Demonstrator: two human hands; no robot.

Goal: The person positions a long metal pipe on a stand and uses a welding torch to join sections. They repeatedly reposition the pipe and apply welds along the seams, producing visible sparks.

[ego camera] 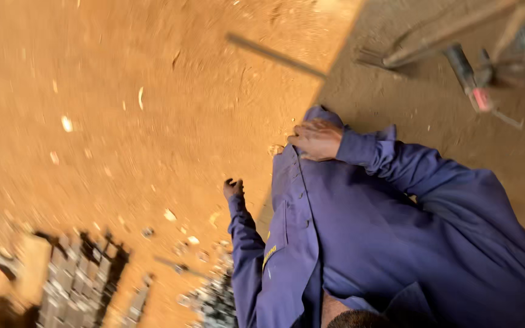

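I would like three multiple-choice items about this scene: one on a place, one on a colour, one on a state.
1. Where is the right hand?
A. on the blue cloth coverall
B. flat on the ground
C. on the rod

2. What colour is the bare dirt ground?
A. grey
B. orange-brown
C. green

3. How is the long thin grey metal rod?
A. held in the left hand
B. standing upright
C. lying on the ground, apart from both hands

Answers:
1 A, since its fingers rest on the blue fabric.
2 B, as the sunlit soil is orange-brown.
3 C, because the rod lies on the dirt beyond the hands.
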